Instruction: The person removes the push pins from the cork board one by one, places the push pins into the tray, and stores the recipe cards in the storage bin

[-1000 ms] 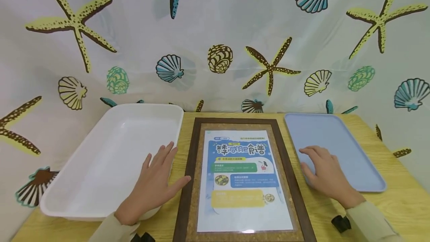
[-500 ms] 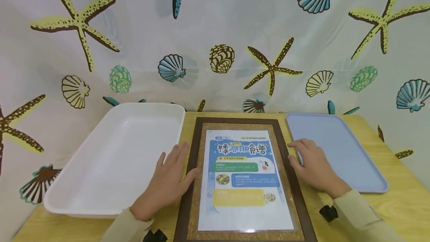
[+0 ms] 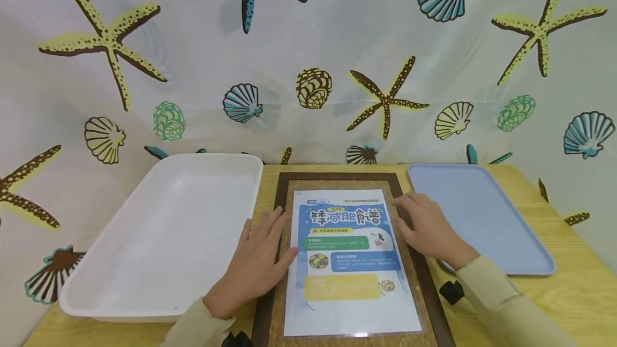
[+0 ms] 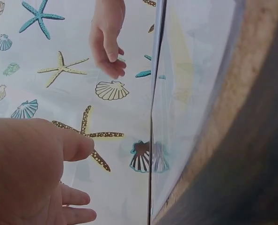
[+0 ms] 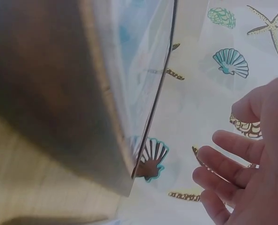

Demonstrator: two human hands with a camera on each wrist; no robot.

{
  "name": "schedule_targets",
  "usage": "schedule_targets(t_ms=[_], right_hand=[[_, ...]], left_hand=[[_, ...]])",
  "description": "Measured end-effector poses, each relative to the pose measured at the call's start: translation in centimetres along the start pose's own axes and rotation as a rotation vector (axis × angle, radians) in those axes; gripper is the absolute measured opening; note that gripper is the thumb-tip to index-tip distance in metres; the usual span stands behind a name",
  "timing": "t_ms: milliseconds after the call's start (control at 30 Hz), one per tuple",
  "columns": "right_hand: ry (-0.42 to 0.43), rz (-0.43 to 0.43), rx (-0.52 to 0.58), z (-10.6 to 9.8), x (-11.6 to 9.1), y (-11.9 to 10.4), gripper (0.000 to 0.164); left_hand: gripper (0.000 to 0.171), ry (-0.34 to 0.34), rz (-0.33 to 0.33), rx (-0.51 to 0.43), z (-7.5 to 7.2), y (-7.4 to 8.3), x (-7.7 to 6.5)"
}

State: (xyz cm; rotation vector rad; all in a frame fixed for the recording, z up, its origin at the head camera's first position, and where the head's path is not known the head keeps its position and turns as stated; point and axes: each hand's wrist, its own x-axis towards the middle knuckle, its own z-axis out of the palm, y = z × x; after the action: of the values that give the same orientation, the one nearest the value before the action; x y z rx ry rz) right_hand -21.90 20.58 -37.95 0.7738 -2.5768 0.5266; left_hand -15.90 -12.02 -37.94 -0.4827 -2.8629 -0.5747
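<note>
A printed sheet (image 3: 356, 315) with Chinese text, blue, green and yellow panels lies on a cork board with a dark brown frame (image 3: 337, 176). My left hand (image 3: 255, 264) is over the board's left edge, fingers extended and thumb toward the sheet. Over the right edge is my right hand (image 3: 429, 226), its fingers slightly bent near the sheet's upper right. In the left wrist view the left hand (image 4: 31, 168) appears apart from the board's edge. The right wrist view has the right hand (image 5: 251, 164) with nothing between its loosely bent fingers. Neither hand holds anything.
A deep white plastic tub (image 3: 178, 229) stands on the left of the wooden table (image 3: 578, 293). A shallow light-blue tray (image 3: 487, 218) lies on the right. Behind hangs a white curtain (image 3: 279, 42) printed with starfish and shells.
Both hands have moved inward from the tub and the tray to the board's two sides. The board, sheet, tub and tray have stayed in place.
</note>
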Motion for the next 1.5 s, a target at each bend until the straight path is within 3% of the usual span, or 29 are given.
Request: schedule_targets(t_ms=[167,467,633,867,1033,1200,1500], right_hand=[[-0.045,-0.018,0.017,0.6,1.6,-0.8,0.027],[-0.119,0.023,0.050,1.6,3.8,-2.1,0.029],[-0.169,0.055,0.058,2.3,4.5,-2.8,0.032],[-0.202,0.006,0.085,3.4,5.9,-3.5,0.031],[-0.216,-0.021,0.086,4.4,7.0,-4.2,0.029],[-0.254,-0.032,0.160,5.4,7.9,-4.7,0.029],[-0.332,0.029,0.209,7.1,9.8,-5.6,0.029]], left_hand=[[0.072,-0.049,-0.001,0.007,0.7,0.6,0.7],[0.071,-0.096,0.057,0.018,1.8,1.1,1.8],[0.073,-0.102,0.051,0.012,2.1,1.2,2.2],[0.076,-0.192,0.004,-0.052,2.7,1.2,2.5],[0.073,-0.183,-0.002,-0.061,2.9,1.2,2.7],[0.071,-0.182,-0.001,-0.067,3.4,1.2,3.0],[0.067,-0.205,-0.017,-0.110,3.9,0.9,3.5]])
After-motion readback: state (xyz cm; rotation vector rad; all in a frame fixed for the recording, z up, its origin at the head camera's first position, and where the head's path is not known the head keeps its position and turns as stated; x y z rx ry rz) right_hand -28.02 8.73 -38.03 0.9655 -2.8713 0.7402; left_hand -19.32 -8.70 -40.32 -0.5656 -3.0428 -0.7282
